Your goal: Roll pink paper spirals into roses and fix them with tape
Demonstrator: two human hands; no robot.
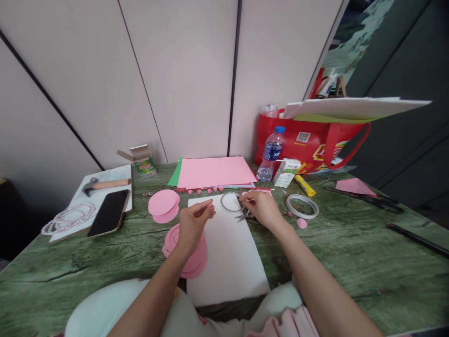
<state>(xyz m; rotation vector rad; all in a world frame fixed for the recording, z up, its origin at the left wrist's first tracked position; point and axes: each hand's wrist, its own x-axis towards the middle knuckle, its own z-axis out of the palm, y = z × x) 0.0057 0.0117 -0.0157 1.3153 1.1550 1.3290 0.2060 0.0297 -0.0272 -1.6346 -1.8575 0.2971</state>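
Observation:
My left hand (196, 220) is closed in a pinch around a small pink paper piece (212, 204), mostly covered by the fingers. On the other side, my right hand (261, 206) pinches the right edge of a thin, dark-rimmed ring (222, 204) over the white board (233, 262). A pair of scissors (242, 216) lies under the right hand, its handles hidden. Pink paper circles with a spiral cut (198, 262) lie below my left hand, partly over the board. Several small pink paper rolls (199, 191) stand in a row beyond the board.
Pink paper sheets (213, 171) lie at the back. Plain pink circles (163, 203), a phone (109, 213), a hammer (108, 184) and bead strings (70, 217) are leftward. Rightward are a tape roll (312, 215), glue stick (305, 185), water bottle (270, 157) and red bag (305, 150).

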